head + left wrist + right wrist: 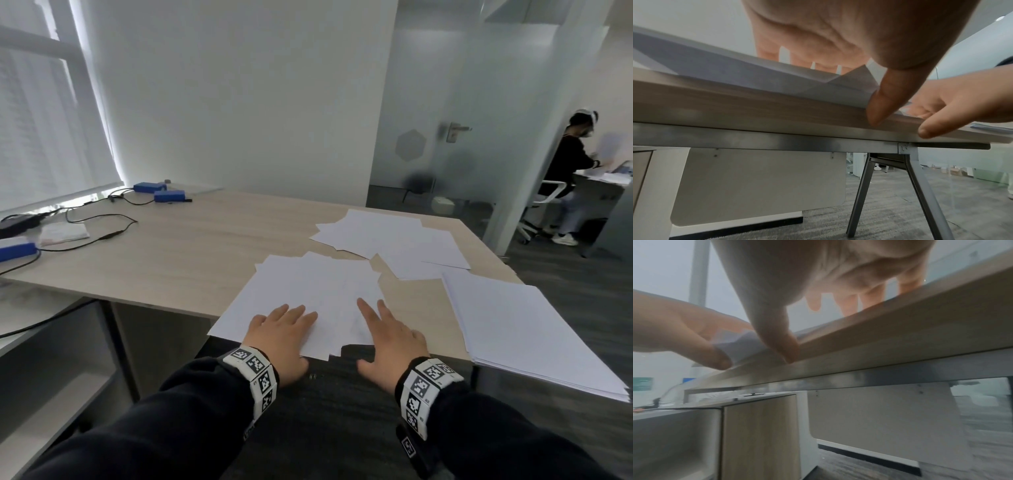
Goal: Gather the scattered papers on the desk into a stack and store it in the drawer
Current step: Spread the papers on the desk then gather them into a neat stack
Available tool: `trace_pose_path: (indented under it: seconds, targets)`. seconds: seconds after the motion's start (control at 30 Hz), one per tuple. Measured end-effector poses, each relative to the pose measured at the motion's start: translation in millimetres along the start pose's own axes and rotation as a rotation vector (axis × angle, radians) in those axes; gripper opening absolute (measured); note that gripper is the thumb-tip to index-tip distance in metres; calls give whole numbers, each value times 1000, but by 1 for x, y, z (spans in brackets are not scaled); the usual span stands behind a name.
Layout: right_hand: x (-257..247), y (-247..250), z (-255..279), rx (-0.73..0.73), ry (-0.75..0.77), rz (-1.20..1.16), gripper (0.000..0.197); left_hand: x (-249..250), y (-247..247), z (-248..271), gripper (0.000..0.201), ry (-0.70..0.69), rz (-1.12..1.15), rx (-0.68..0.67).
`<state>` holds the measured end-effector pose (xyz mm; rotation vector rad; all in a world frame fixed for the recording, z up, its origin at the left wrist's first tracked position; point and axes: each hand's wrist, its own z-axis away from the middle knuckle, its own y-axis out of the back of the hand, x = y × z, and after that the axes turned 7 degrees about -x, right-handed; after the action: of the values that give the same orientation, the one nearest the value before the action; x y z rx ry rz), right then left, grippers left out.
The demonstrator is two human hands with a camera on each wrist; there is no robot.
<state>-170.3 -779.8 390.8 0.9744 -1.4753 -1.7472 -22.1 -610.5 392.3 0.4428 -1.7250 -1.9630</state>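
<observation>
White sheets lie scattered over the wooden desk (171, 253). My left hand (284, 329) and right hand (387, 329) both lie flat with straight fingers on the near loose pile (308, 291), which overhangs the front edge. In the left wrist view my left thumb (879, 104) rests against the overhanging sheets (777, 76) and the desk's edge. In the right wrist view the right thumb (777, 340) touches the desk's edge too. A second scattered pile (383, 236) lies farther back. A squarer stack (524, 329) sits at the right corner.
Blue boxes (159, 192) and black cables (102, 236) occupy the far left of the desk. A low cabinet with a wood front panel (760, 434) stands under the desk on the left. A person (568, 164) sits beyond the glass partition at the right.
</observation>
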Motion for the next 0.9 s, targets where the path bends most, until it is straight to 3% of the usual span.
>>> trace_pose_path:
  seconds: [0.17, 0.27, 0.33, 0.37, 0.43, 0.5, 0.57, 0.67, 0.8, 0.83, 0.9]
  targets:
    - [-13, -4, 6, 46, 428, -268, 87, 1, -3, 0, 75, 8, -5, 33]
    - [-12, -10, 9, 140, 472, -470, 60, -5, -2, 2, 63, -9, 6, 90]
    - [-13, -9, 12, 270, 394, -513, 25, -11, 0, 2, 50, -28, 27, 143]
    - [-12, -8, 12, 314, 321, -530, 23, -15, 2, 2, 46, -26, 53, 169]
    - [-10, -3, 10, 279, 122, -602, 52, -21, 6, 3, 44, -17, 121, 218]
    - [-11, 2, 6, 87, -109, -864, 70, -25, 8, 4, 44, -29, 160, 255]
    - [-10, 5, 1, -70, -245, -1164, 78, -24, 8, 7, 45, -83, 178, 258]
    - [-12, 9, -3, -162, -309, -1311, 73, -17, 3, 13, 43, -188, 198, 240]
    - [-18, -1, -4, -327, -359, -1329, 47, -8, -6, 20, 41, -304, 247, 216]
    - [-17, -6, -5, -333, -373, -1361, 41, -8, -7, 22, 47, -316, 242, 181]
    - [-15, -15, -8, -302, -396, -1405, 29, -11, -6, 26, 82, -320, 245, 89]
